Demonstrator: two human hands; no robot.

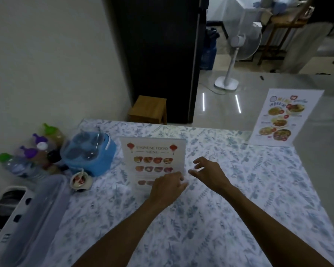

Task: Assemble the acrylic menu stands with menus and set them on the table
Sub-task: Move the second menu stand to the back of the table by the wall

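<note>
An acrylic stand with a "Chinese Food Menu" sheet [152, 158] stands upright in the middle of the table [210, 218], which wears a blue floral cloth. My left hand [167, 187] covers the stand's lower right corner, fingers curled against it. Just right of the stand hovers my right hand [208, 173], its fingers spread and holding nothing. A second stand with a colourful food menu [278, 118] is upright at the table's far right corner.
Several bottles with green and purple caps [29, 153], a blue condiment caddy [91, 153] and a small sauce bowl [80, 181] crowd the left side. A white plastic basket [17, 218] sits front left. Beyond the table are a wooden stool [148, 109] and a fan [237, 49].
</note>
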